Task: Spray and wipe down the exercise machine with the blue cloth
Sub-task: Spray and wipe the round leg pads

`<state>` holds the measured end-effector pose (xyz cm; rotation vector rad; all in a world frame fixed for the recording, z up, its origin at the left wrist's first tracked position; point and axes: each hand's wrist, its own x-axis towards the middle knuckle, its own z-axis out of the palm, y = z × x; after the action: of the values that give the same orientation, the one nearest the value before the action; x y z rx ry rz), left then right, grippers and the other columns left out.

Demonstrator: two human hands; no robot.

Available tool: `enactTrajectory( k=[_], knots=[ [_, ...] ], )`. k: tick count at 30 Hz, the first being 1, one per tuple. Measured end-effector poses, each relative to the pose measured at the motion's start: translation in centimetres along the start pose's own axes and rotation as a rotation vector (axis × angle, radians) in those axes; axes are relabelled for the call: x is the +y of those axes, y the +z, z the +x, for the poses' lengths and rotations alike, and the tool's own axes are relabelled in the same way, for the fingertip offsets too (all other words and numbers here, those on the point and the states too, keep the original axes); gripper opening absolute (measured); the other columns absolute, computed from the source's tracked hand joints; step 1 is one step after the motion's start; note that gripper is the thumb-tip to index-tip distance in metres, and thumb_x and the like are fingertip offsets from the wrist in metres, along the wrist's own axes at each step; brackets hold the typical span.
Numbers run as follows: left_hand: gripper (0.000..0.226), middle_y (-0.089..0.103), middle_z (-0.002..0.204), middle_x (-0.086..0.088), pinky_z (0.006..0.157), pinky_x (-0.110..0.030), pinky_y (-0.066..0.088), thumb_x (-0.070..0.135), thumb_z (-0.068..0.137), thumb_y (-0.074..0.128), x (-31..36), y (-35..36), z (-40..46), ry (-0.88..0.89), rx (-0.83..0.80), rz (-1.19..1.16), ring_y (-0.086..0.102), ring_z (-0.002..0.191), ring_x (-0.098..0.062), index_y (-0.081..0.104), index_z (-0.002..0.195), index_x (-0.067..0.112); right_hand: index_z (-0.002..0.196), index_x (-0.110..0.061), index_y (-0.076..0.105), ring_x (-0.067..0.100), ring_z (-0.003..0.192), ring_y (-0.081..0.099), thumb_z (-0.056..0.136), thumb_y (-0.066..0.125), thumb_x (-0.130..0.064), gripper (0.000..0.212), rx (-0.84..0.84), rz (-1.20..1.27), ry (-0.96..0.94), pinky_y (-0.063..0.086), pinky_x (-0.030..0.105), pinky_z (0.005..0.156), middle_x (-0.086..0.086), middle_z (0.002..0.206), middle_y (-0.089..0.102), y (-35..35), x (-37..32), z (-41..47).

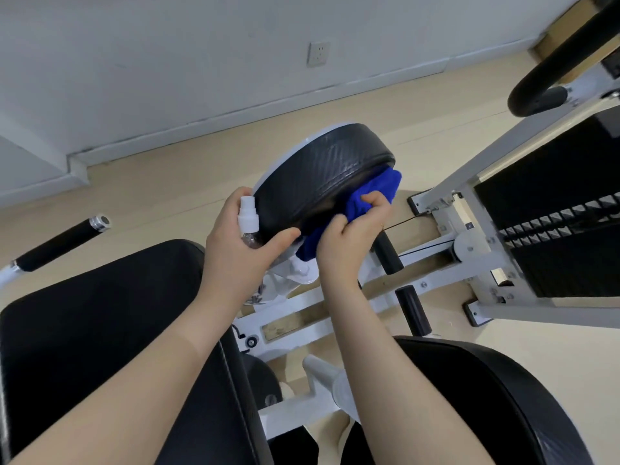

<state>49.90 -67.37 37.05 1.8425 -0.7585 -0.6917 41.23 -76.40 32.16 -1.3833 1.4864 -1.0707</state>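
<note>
A round black pad (pixel 322 172) with a white backing stands tilted on the white frame of the exercise machine (pixel 469 193). My right hand (pixel 352 236) grips the bunched blue cloth (pixel 372 193) and presses it against the pad's lower right face. My left hand (pixel 241 243) holds a small clear spray bottle (pixel 248 223) with a white nozzle, and its thumb rests on the pad's lower left edge. Most of the bottle is hidden behind my hand.
A black seat pad (pixel 100 330) lies at the lower left and another black pad (pixel 486 397) at the lower right. A black handle (pixel 60 243) juts out at the left. The weight stack (pixel 563 213) stands at the right. A wall with a socket (pixel 318 53) is behind.
</note>
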Motion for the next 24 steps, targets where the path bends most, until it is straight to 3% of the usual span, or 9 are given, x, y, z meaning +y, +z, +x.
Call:
enactTrajectory(
  k=[4,6,11,13,15,18,20,22,24],
  knots=[
    [0.042,0.057,0.088,0.015,0.058,-0.017,0.050,0.035,0.071,0.072,-0.1,0.0,0.4,0.000,-0.012,-0.013,0.060,0.074,-0.010,0.041,0.093,0.051,0.082,-0.024,0.032,0.019,0.084,0.036,0.068,0.030,0.011,0.038,-0.222,-0.151,0.415,0.036,0.026,0.072,-0.002,0.089,0.036,0.9,3.7,3.1],
    [0.042,0.056,0.090,0.015,0.058,-0.016,0.051,0.036,0.071,0.072,-0.2,0.0,0.5,0.008,0.003,-0.017,0.059,0.077,-0.010,0.041,0.094,0.051,0.081,-0.024,0.033,0.021,0.081,0.039,0.069,0.027,0.008,0.035,-0.305,-0.220,0.440,0.039,0.030,0.070,0.002,0.087,0.041,0.3,3.4,3.8],
    [0.043,0.057,0.091,0.010,0.057,-0.018,0.052,0.031,0.072,0.073,-0.2,0.2,-0.2,0.010,0.021,-0.039,0.059,0.075,-0.010,0.041,0.094,0.048,0.088,-0.034,0.036,0.015,0.088,0.046,0.074,0.037,0.008,0.044,-0.074,0.110,-0.068,0.040,0.024,0.078,0.006,0.106,0.042,-1.9,-2.6,1.2],
    [0.043,0.058,0.092,0.011,0.062,-0.025,0.055,0.033,0.071,0.073,-0.1,0.2,0.0,0.010,0.012,-0.015,0.060,0.079,-0.009,0.042,0.096,0.049,0.090,-0.035,0.034,0.018,0.092,0.045,0.073,0.038,0.008,0.046,-0.015,0.068,-0.151,0.039,0.025,0.080,0.007,0.107,0.040,-1.5,-3.0,0.6],
    [0.042,0.059,0.090,0.015,0.064,-0.026,0.055,0.036,0.070,0.072,-0.1,0.0,0.2,0.002,0.004,-0.004,0.061,0.077,-0.008,0.044,0.100,0.045,0.092,-0.033,0.034,0.020,0.096,0.042,0.072,0.038,0.009,0.047,-0.011,-0.040,-0.009,0.037,0.028,0.084,0.010,0.110,0.040,-0.3,-0.5,1.3],
    [0.045,0.059,0.087,0.015,0.063,-0.024,0.052,0.036,0.071,0.072,-0.3,0.0,0.5,-0.017,0.007,-0.007,0.060,0.073,-0.009,0.047,0.108,0.033,0.090,-0.024,0.036,0.022,0.095,0.042,0.066,0.035,0.009,0.040,-0.148,-0.037,0.460,0.040,0.034,0.092,0.010,0.110,0.043,1.0,2.9,2.7],
    [0.046,0.059,0.090,0.012,0.064,-0.024,0.054,0.036,0.071,0.071,-0.3,0.1,0.6,-0.012,0.011,-0.009,0.060,0.077,-0.008,0.046,0.110,0.034,0.095,-0.021,0.040,0.026,0.099,0.046,0.067,0.035,0.008,0.041,-0.193,-0.088,0.521,0.042,0.037,0.091,0.010,0.112,0.046,1.0,3.1,2.8],
    [0.043,0.058,0.090,0.015,0.063,-0.022,0.054,0.036,0.071,0.071,-0.3,0.2,0.4,-0.002,0.013,-0.012,0.060,0.078,-0.005,0.045,0.105,0.042,0.115,-0.017,0.043,0.022,0.108,0.048,0.074,0.038,0.011,0.050,-0.088,-0.053,0.343,0.042,0.033,0.095,0.010,0.123,0.047,0.2,1.7,1.9],
    [0.043,0.058,0.088,0.019,0.061,-0.019,0.053,0.035,0.071,0.072,-0.3,0.2,0.2,0.004,0.020,-0.011,0.060,0.076,-0.002,0.042,0.098,0.050,0.135,-0.018,0.033,0.007,0.118,0.044,0.081,0.042,0.011,0.061,-0.025,0.031,0.114,0.039,0.018,0.098,0.006,0.138,0.040,-1.0,-0.1,0.3]
  ],
)
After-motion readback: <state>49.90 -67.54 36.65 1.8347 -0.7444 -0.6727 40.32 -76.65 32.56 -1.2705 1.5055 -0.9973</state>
